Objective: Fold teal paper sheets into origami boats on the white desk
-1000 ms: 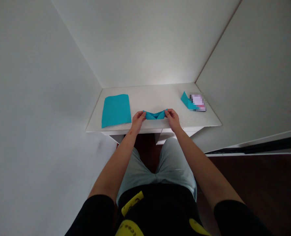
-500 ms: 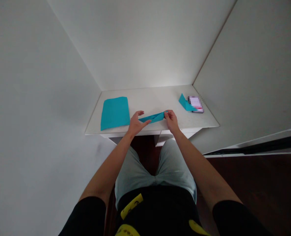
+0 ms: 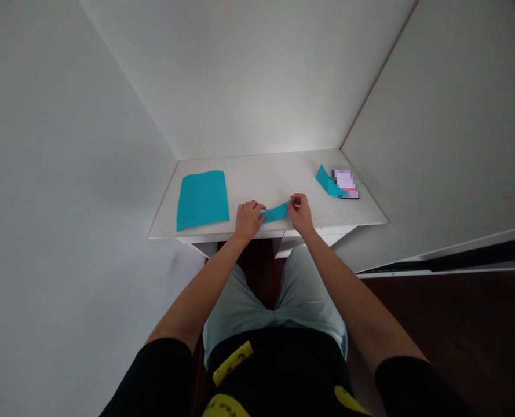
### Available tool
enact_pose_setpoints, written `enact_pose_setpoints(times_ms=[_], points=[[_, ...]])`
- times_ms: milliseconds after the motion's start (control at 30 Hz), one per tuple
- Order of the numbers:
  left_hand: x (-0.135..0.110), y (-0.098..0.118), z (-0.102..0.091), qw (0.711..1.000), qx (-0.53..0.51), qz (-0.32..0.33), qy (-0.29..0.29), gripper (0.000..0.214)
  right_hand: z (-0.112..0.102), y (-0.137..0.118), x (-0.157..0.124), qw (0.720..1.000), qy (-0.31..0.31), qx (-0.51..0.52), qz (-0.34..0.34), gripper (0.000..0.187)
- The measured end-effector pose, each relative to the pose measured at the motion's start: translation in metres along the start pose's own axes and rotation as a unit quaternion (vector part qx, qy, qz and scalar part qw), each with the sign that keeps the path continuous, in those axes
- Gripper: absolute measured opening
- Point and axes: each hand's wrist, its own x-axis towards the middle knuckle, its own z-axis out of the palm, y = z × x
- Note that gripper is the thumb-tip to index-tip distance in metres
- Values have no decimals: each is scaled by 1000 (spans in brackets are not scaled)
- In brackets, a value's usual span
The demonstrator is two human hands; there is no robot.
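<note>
A narrow folded strip of teal paper (image 3: 276,212) lies near the front edge of the small white table (image 3: 266,179). My left hand (image 3: 247,219) rests curled on the strip's left end, fingers pressed down on it. My right hand (image 3: 299,212) pinches the strip's right end between thumb and fingertips. Most of the strip between the hands shows; its ends are hidden under my fingers.
A flat teal sheet (image 3: 203,198) lies on the table's left part. At the back right sit a folded teal piece (image 3: 325,179) and a blurred pink-white object (image 3: 346,183). White walls close in on three sides. Dark floor is at the right.
The teal piece has gone from a wider boat-like shape to a flattened narrow strip. My left hand has moved right and closed down on its left end; the hands are closer together.
</note>
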Motion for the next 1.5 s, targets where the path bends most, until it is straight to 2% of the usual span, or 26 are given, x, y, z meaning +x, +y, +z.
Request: enact_pose_setpoints(times_ms=[33, 133, 267, 300, 367, 433, 500, 567, 667, 800, 900, 1100, 1233, 1333, 1500], points=[[-6, 3, 2, 1000, 11, 22, -13, 18, -1, -1, 0, 1000, 9, -12, -13, 33], [-29, 13, 10, 997, 13, 62, -44, 35, -4, -5, -1, 997, 28, -58, -47, 31], [-57, 18, 22, 997, -6, 73, -35, 55, -4, -20, -10, 986, 17, -127, -104, 30], [-62, 17, 24, 997, -6, 72, -35, 58, -2, -25, -15, 980, -11, -151, -125, 33], [-66, 16, 26, 997, 11, 63, -41, 60, 3, -34, -29, 957, -107, -210, -170, 42], [-67, 14, 26, 996, 55, 52, -52, 61, 9, -39, -43, 915, -218, -272, -204, 52], [-67, 14, 24, 991, 105, 51, -66, 63, 11, -40, -55, 875, -287, -322, -219, 64], [-66, 15, 21, 987, 135, 57, -69, 66, 6, -37, -59, 854, -308, -360, -217, 74], [-68, 12, 13, 986, 143, 60, -64, 68, -13, -28, -52, 843, -299, -400, -201, 79], [-70, -4, 0, 990, 128, 29, -55, 61, -46, -19, -37, 836, -282, -439, -170, 79], [-68, -19, -9, 994, 100, 10, -39, 53, -58, -17, -33, 833, -274, -455, -155, 76], [-42, -26, -10, 998, 55, -22, -4, 32, -52, -17, -35, 849, -241, -454, -124, 66], [-22, -29, -3, 999, 15, -42, 19, 34, -48, -15, -31, 868, -215, -440, -84, 71], [-14, -38, 1, 998, -31, -53, 14, 34, -48, -15, -28, 883, -182, -428, -59, 77], [-11, -51, 2, 992, -109, -56, 24, 29, -53, -18, -29, 913, -154, -371, -70, 73]])
